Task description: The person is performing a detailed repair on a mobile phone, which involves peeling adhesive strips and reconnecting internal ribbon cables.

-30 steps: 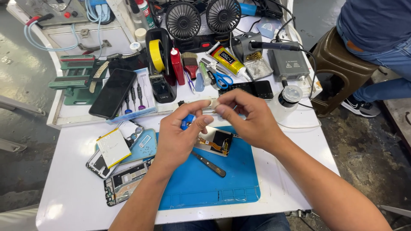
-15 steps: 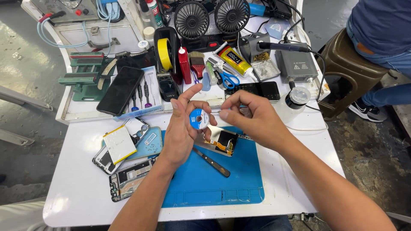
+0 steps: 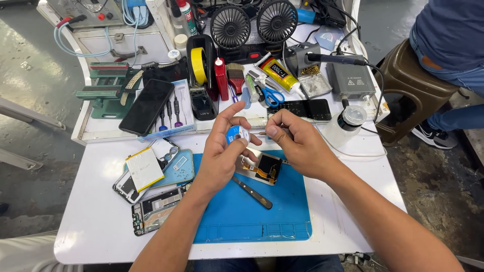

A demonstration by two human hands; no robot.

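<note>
Spool (image 3: 237, 134): small, round, blue-white, pinched between both hands.

A small round blue-and-white spool (image 3: 237, 135) is held upright, face to the camera, at frame centre; a thin strand is drawn rightward from it.

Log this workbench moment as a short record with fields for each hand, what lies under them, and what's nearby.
left hand: left hand holds a small blue-and-white spool upright between its fingers
right hand: right hand pinches a thin strand at the spool's edge; too fine to identify
under the hands: small phone part and dark-handled knife on the blue mat
left of mat: opened phone, battery
behind: black phone, blue scissors, two fans
</note>
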